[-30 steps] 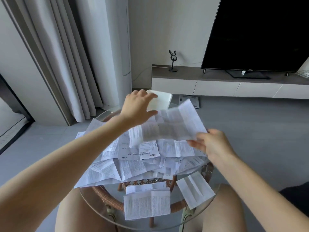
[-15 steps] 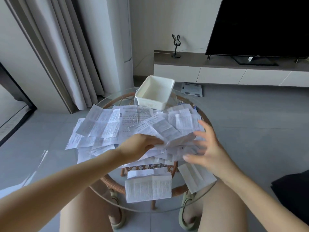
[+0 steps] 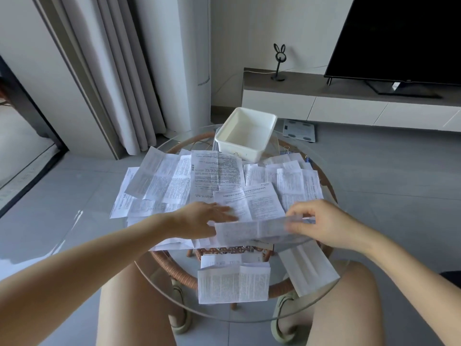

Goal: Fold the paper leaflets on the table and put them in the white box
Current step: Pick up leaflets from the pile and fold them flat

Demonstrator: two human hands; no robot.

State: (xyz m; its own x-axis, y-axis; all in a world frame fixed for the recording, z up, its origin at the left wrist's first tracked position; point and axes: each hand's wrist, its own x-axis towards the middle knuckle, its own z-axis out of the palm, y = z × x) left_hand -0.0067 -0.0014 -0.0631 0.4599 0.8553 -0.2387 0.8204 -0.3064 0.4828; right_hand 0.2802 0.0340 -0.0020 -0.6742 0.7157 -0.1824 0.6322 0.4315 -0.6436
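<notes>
While the white box [image 3: 237,151] at the far side of the table [image 3: 249,318] is seen empty, one leaflet [image 3: 259,229] is pinched by the right hand [image 3: 321,221] and touched by the flat, straight-fingered left hand [image 3: 202,219]; the pile [image 3: 217,171] lies unfolded. Task judged barely begun.

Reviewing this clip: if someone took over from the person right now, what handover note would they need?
Left hand: fingers straight, lying flat on the leaflet pile.
Right hand: pinches the right end of one leaflet, stretched across the pile's near side.
White box: far side of the glass table, nothing visible inside.
Done: no leaflet boxed yet.
Left: fold the pinched leaflet, box it, then work through the pile and the few sheets lying nearer the person.
</notes>
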